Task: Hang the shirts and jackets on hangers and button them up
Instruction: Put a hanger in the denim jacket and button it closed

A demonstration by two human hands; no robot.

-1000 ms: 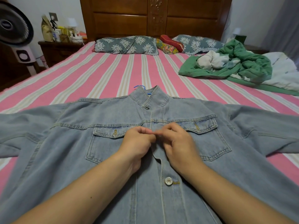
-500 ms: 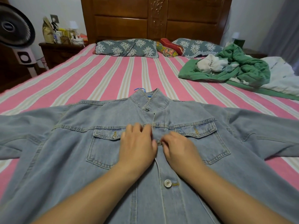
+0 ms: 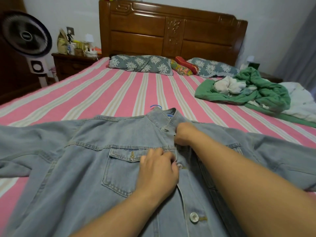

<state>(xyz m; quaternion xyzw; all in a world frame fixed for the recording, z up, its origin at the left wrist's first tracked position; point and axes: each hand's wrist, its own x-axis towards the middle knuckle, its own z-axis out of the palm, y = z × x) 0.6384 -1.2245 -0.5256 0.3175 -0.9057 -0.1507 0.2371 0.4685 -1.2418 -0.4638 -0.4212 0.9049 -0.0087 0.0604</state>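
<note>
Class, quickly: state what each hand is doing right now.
Left hand: fingers rest on the denim jacket beside a button; grip unclear.
Right hand: curled, gripping the jacket's placket below the collar.

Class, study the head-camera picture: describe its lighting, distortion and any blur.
Head view: dim, soft indoor light without hard shadows; wide-angle lens bows the bed stripes and stretches the forearms; slight blur on the right hand at the denim jacket collar; headboard shows faint sheen.

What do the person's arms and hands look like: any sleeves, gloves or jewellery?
Both forearms are bare, with no sleeve in view. The left hand and right hand wear no gloves, and no watch, ring or bracelet shows.
</note>
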